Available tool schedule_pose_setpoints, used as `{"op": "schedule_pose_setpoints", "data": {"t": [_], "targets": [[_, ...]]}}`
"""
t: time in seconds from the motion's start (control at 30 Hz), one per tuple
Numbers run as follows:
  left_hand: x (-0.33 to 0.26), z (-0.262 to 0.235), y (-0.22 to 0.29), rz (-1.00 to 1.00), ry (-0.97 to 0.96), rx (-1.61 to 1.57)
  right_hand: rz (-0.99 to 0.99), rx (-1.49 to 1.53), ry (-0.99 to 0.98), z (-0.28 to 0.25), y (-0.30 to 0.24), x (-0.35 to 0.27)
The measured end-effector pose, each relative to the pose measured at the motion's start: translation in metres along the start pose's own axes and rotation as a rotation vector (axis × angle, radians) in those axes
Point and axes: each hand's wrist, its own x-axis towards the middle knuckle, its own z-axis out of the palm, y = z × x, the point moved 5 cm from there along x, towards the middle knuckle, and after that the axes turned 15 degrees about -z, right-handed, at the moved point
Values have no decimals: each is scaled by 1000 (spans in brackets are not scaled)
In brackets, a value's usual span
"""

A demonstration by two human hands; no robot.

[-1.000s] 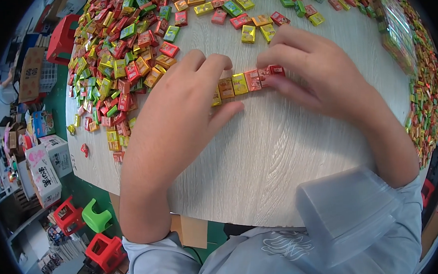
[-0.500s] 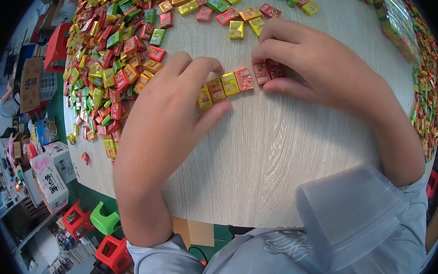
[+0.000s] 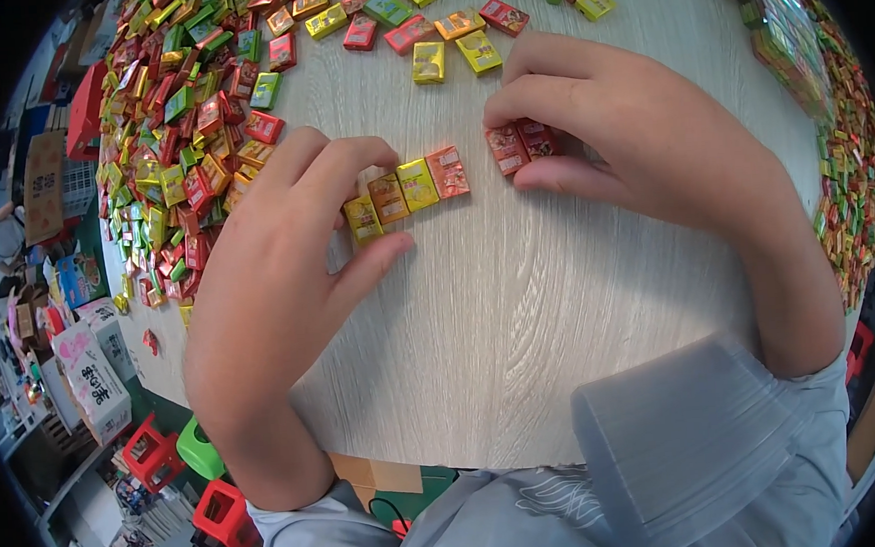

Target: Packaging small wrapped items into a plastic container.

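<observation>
Left hand (image 3: 279, 223) pinching a four-packet row (image 3: 416, 186), kinda aimed lengthwise across a gap at red packets (image 3: 507, 150) pinched in right hand (image 3: 614, 127).

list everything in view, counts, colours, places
row of small glossy boxes: four, yellow, orange, light red, table centre
small glossy boxes: two, red, right of row
heaped small boxes: uncountable, multicoloured, upper left, far right
woodgrain tabletop: one, pale grey, centre
nested clear plastic containers: uncountable, greyish, lower right
transparent shiny packs: uncountable, multicoloured, upper right
plastic stools: at least four, red and green, left
cardboard cartons: at least three, white and brown, left
shirt: one, grey, bottom
left hand: one, bare, at row
right hand: one, bare, around red pair
</observation>
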Motion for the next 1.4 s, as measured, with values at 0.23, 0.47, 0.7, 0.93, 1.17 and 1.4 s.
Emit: {"op": "schedule_pose_setpoints", "data": {"t": [0.23,0.47,0.7,0.93,1.17,1.4], "targets": [[3,3,0,-37,-38,-28,8,30,-11,-6,3,1],[8,2,1,-26,-47,21,-93,112,-181,-6,10,7],[8,3,-1,-19,-70,76,-199,57,-77,6,9,-7],[8,4,-2,-33,-86,42,-195,36,-143,9,10,-3],[10,3,0,-15,-61,45,-175,0,-218,4,10,-2],[9,4,1,6,-29,-18,10,-33,-36,-6,1,-3]]}}
